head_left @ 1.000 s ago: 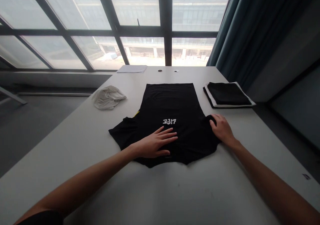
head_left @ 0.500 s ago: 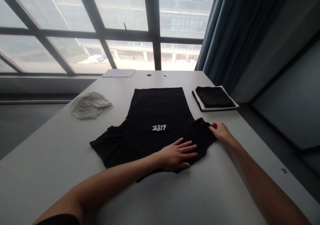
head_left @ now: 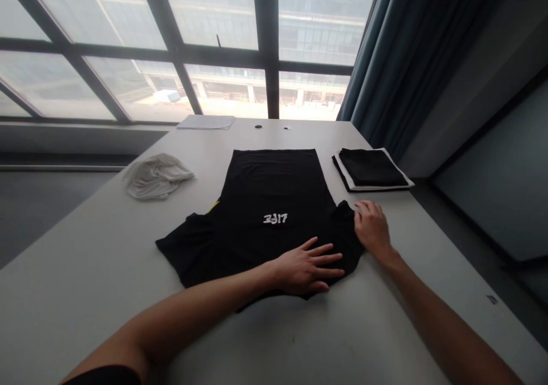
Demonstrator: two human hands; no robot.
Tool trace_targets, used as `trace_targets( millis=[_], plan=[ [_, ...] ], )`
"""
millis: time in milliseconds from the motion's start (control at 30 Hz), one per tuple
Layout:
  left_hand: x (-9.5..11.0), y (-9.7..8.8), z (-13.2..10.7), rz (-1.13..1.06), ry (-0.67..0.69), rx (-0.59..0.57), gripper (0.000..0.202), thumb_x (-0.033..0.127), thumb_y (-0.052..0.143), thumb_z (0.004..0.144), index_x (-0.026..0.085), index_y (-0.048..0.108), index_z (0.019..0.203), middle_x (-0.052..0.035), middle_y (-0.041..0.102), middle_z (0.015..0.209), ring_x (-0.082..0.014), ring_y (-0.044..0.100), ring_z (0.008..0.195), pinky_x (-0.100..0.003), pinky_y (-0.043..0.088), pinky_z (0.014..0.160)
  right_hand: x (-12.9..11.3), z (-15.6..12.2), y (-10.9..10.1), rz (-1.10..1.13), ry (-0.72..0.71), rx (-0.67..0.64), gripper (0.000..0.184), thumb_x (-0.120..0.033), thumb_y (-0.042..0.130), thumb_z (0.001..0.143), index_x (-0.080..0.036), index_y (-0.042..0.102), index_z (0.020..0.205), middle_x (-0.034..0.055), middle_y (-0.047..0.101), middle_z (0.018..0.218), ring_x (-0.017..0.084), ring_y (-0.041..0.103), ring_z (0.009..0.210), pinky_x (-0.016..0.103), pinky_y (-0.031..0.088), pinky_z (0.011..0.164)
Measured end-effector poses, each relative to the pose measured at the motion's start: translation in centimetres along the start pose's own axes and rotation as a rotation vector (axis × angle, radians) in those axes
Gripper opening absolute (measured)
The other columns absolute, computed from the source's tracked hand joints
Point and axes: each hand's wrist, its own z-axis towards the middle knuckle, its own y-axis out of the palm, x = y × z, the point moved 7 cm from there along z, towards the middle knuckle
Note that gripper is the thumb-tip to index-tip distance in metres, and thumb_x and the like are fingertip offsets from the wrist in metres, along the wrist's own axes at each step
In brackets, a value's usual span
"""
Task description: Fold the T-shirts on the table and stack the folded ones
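Black cloth T-shirt lies mostly flat, unfolded, between the white counter edges; left hand splays wide on it, right hand curls by the rumpled sleeve, grip unclear.

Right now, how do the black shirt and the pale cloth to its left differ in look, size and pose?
The black shirt bears white lettering; the pale cloth shows none. The black shirt lies spread out, while the pale cloth is bunched up. The black shirt covers more of the table than the pale cloth. Both are fabric items lying on the table.
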Motion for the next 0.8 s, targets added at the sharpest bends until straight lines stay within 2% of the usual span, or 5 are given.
trace_targets(
  millis=[167,300,600,700,800],
  plan=[
    [0.2,-0.4,0.0,0.032,-0.001,0.004,0.052,0.049,0.039,0.105,0.032,0.039,0.154,-0.0029,0.032,0.163,-0.0259,0.018,0.153,-0.053,0.004,0.124,-6.4,-2.1,3.9,0.123,-0.345,-0.251,0.053,-0.033,0.032,0.102,-0.016,0.043,0.151,0.0104,0.037,0.160,0.025,0.029,0.148,0.046,0.025,0.120],
    [0.2,-0.3,-0.1,0.035,0.009,0.016,0.053,0.048,0.040,0.105,0.031,0.038,0.155,-0.0035,0.032,0.163,-0.0256,0.019,0.153,-0.053,0.007,0.124,-4.5,-2.2,6.4,0.045,-0.343,-0.365,0.060,-0.043,0.033,0.103,-0.020,0.029,0.158,0.0093,0.024,0.165,0.025,0.019,0.153,0.054,0.017,0.122],
    [0.2,-1.4,-0.4,-0.110,-0.031,0.003,0.055,0.048,0.040,0.105,0.029,0.035,0.156,-0.0046,0.029,0.164,-0.0255,0.017,0.153,-0.051,0.011,0.124,-3.3,-2.1,6.7,-0.008,-0.365,-0.337,0.059,-0.045,0.037,0.102,-0.023,0.034,0.157,0.0065,0.017,0.167,0.027,0.010,0.155,0.058,0.017,0.121],
    [-2.4,-3.8,-0.7,-0.165,-0.079,0.010,0.057,0.050,0.035,0.106,0.030,0.027,0.159,-0.0031,0.028,0.164,-0.0227,0.018,0.153,-0.047,0.016,0.124,-3.3,-2.1,6.8,-0.013,-0.361,-0.346,0.059,-0.046,0.037,0.102,-0.023,0.034,0.156,0.0068,0.017,0.167,0.027,0.010,0.155,0.058,0.017,0.121],
    [-9.7,-6.7,-1.6,-0.059,-0.278,0.097,0.057,0.052,0.032,0.106,0.030,0.028,0.159,-0.0045,0.030,0.164,-0.0246,0.019,0.153,-0.051,0.014,0.123,-3.3,-2.1,6.7,-0.012,-0.365,-0.338,0.059,-0.047,0.036,0.103,-0.023,0.034,0.157,0.0067,0.017,0.167,0.027,0.010,0.154,0.058,0.018,0.121]
  ],
)
